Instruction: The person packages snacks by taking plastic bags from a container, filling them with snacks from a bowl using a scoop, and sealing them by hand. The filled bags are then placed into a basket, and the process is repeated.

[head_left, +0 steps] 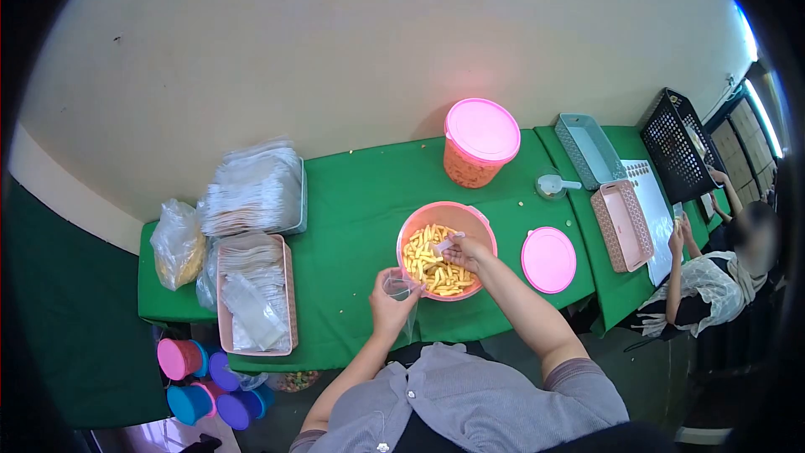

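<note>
A pink tub (489, 239) of yellow stick-shaped snacks (436, 281) stands in front of me on the green-covered table. My right hand (466, 255) is inside its rim, fingers closed around a small whitish scoop (444, 246) over the snacks. At the tub's near left edge, my left hand (391, 304) grips a clear plastic bag (410, 319). The bag's mouth is spread beside the rim, and its lower part hangs down toward the table edge. A round pink lid (548, 260) lies flat to the right of the tub.
Behind the tub stands a lidded pink container (482, 138). Baskets of stacked clear bags (256, 189) and a bag of yellow food (179, 247) are at left. At right are a small bowl (551, 184), a pink basket (622, 226), a black crate (681, 147) and another person (713, 285).
</note>
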The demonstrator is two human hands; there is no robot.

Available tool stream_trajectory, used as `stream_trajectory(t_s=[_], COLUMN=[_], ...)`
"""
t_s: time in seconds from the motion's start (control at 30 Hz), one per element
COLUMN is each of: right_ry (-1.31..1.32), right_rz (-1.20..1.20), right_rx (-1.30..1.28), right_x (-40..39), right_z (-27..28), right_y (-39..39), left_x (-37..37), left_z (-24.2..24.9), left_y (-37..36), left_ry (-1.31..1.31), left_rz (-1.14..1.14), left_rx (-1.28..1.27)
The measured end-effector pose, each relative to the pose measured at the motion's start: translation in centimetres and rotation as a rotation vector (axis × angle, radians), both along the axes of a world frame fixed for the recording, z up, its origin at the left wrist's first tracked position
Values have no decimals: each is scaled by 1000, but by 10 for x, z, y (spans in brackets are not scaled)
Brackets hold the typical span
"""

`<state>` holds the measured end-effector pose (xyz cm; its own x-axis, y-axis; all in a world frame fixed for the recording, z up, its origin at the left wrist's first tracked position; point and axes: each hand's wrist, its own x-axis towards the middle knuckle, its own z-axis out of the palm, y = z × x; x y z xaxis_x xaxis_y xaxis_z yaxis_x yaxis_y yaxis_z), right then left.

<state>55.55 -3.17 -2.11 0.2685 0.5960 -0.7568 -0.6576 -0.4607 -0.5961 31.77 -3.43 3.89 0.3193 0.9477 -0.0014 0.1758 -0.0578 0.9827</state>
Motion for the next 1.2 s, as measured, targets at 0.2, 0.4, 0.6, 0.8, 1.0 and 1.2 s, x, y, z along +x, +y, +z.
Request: stream_trajectory(t_s=[0.2,0.4,0.6,0.8,1.0,1.2], right_ry=[-71,-250,-154,-42,-121,-261], right_rz=[-136,-330,-319,-383,-436,-398], right_rx=[186,412,435,484,530,691], right_x=[-10,-10,4,21,17,29], right_z=[30,69,68,63,100,141], right_y=[-11,-35,-55,-60,-61,-69], left_x=[-1,0,2,12,29,64], left_z=[3,4,17,52,74,86], left_y=[1,3,-4,-13,-4,-3], left_ry=[24,92,166,178,253,412], left_rz=[3,9,6,180,106,-105], left_rx=[-11,18,58,273,475,523])
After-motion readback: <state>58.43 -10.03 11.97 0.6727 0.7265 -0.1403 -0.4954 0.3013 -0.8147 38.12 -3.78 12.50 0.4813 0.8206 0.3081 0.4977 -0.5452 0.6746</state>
